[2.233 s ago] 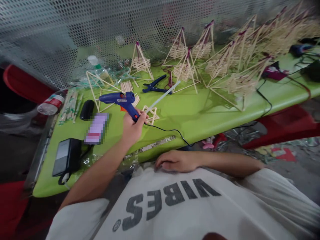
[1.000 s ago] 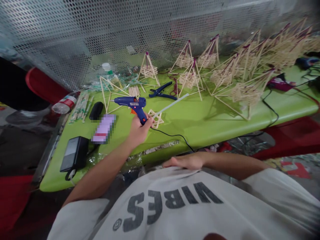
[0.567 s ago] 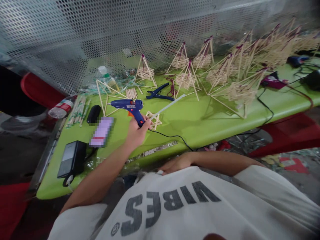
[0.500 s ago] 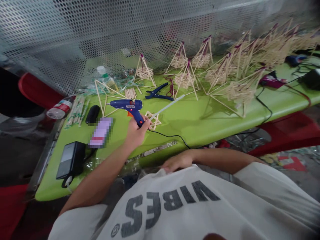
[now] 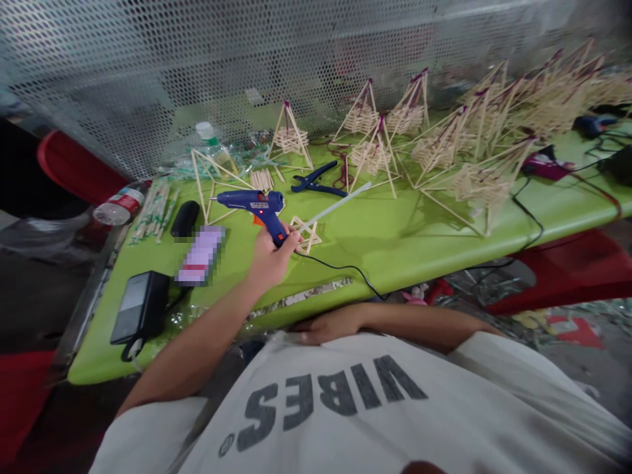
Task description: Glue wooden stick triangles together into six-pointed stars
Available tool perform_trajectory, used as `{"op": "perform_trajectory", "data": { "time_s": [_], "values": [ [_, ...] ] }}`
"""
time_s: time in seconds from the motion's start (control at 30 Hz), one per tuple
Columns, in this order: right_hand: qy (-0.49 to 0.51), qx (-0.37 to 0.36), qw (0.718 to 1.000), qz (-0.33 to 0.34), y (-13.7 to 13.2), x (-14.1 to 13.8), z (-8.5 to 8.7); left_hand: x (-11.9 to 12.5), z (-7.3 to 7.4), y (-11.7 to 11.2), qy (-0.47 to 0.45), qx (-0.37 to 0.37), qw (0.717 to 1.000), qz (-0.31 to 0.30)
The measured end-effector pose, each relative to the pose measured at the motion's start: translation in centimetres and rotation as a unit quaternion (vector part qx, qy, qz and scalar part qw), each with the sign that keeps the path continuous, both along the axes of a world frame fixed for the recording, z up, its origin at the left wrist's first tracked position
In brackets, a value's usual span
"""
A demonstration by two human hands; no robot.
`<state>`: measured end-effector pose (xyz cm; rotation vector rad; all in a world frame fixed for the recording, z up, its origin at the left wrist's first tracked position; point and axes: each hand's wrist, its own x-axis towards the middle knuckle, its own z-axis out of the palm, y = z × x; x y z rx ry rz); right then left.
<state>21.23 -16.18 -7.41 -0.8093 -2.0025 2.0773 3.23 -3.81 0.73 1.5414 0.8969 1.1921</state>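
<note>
My left hand (image 5: pixel 273 258) is wrapped round the handle of a blue hot glue gun (image 5: pixel 254 203), its nozzle pointing left and a small red light showing. Under the thumb of the same hand lies a long translucent glue stick (image 5: pixel 336 209), slanting up to the right. Just behind that hand, a small star-shaped frame of wooden sticks (image 5: pixel 312 238) rests on the table, partly covered by the fingers. My right hand (image 5: pixel 323 325) lies low at the table's front edge against the shirt, fingers stretched to the left, with nothing visible in it.
Blue cutters (image 5: pixel 318 181), a stick pyramid frame (image 5: pixel 201 187) and several finished stick pyramids (image 5: pixel 371 155) stand on the green table (image 5: pixel 395 253). At left are a phone (image 5: pixel 200 255), a black adapter (image 5: pixel 141 307), bundled sticks (image 5: pixel 154 210) and bottles (image 5: pixel 119 206). The gun's cord (image 5: pixel 340 266) trails over the front edge.
My right hand has moved left along the table's front edge, its fingers stretching out. My left hand keeps hold of the glue gun and glue stick; the view has shifted slightly.
</note>
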Motion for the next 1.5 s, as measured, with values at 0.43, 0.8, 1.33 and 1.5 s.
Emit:
{"op": "perform_trajectory", "data": {
  "time_s": [0.43, 0.8, 1.33, 1.5],
  "values": [
    [0.054, 0.254, 0.914, -0.311, 9.3, 7.2, 11.8, -0.1, 1.0, -1.0, -0.068, -0.02, 0.997, -0.028],
    [0.252, 0.318, 0.841, -0.357, 10.9, 5.6, 7.9, 0.0, -0.5, -0.8, -0.049, -0.066, 0.987, -0.141],
    [0.342, 0.466, 0.688, -0.439, 10.8, 7.2, 8.5, -0.3, -0.9, -0.5, 0.014, -0.086, 0.979, -0.184],
    [0.339, 0.494, 0.677, -0.428, 10.9, 7.3, 8.6, -0.4, -0.7, -0.6, 0.038, -0.09, 0.978, -0.186]
  ]
}}
